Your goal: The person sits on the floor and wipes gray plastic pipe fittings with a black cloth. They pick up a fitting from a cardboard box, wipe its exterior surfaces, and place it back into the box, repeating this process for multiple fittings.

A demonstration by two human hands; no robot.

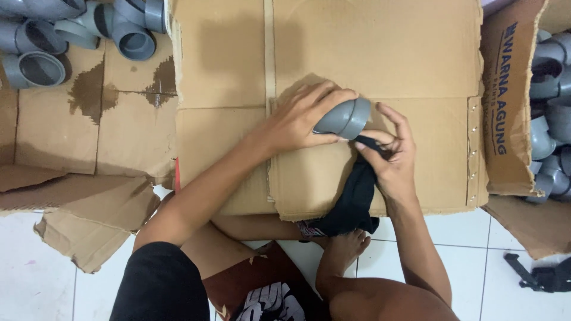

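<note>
Hands meet over a flattened cardboard sheet spread on the white tiled floor. The left hand has its grip curled around one grey pipe elbow, fingers over the top and thumb beneath, pressing it down against the cardboard. The right hand has its grip pinched on one black cloth, the thumb and fingers bunching its upper end right against the elbow's open rim; the rest of the cloth hangs down over the near edge of the sheet toward one bare foot.

Two further groups of grey fittings lie well apart from the hands. At the top left, about six pipe fittings rest on a stained, torn cardboard piece. At the right edge, an open cardboard box holds a heap of fittings, at least seven in view, though the exact count cannot be told. One black object lies on the tiles at the lower right.
</note>
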